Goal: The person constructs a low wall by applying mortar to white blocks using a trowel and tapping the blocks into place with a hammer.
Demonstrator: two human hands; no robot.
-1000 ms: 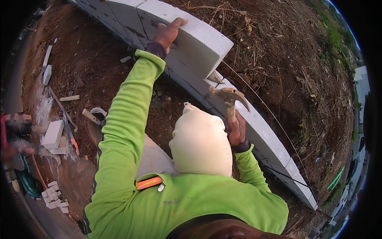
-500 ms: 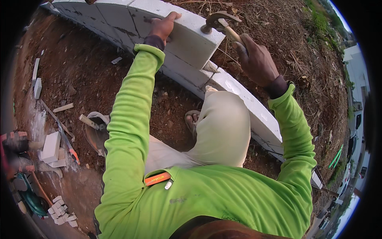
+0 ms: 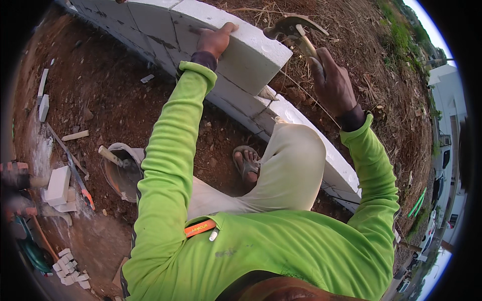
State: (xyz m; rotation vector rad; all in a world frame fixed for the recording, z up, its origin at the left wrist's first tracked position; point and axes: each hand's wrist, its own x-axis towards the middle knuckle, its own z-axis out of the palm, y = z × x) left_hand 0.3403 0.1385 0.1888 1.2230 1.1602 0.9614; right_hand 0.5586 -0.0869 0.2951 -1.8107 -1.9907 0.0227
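Observation:
My left hand (image 3: 215, 41) grips the upper edge of a white, light concrete block (image 3: 246, 62), one digit on its top and another against its near face. This block is the end one of the upper course on a low block wall (image 3: 233, 95). In my right hand (image 3: 334, 85) is a claw hammer (image 3: 307, 46), held by its pale wooden handle. The dark hammer head hangs just above the block's far right end, apart from it. A lower course (image 3: 341, 168) continues toward me, beside my bent knee.
A bucket (image 3: 120, 170) with a wooden-handled tool stands left of me. Further left lie a handsaw (image 3: 85, 193), a loose block (image 3: 58, 184), a wood piece (image 3: 75, 135) and small offcuts (image 3: 70, 268). Another person's legs (image 3: 20, 180) show there. Dry grass (image 3: 381, 95) covers the ground behind the wall.
My right hand and the hammer have moved up and to the right, its head lifting off the block's end. My left hand keeps its hold on the block. The view has shifted slightly.

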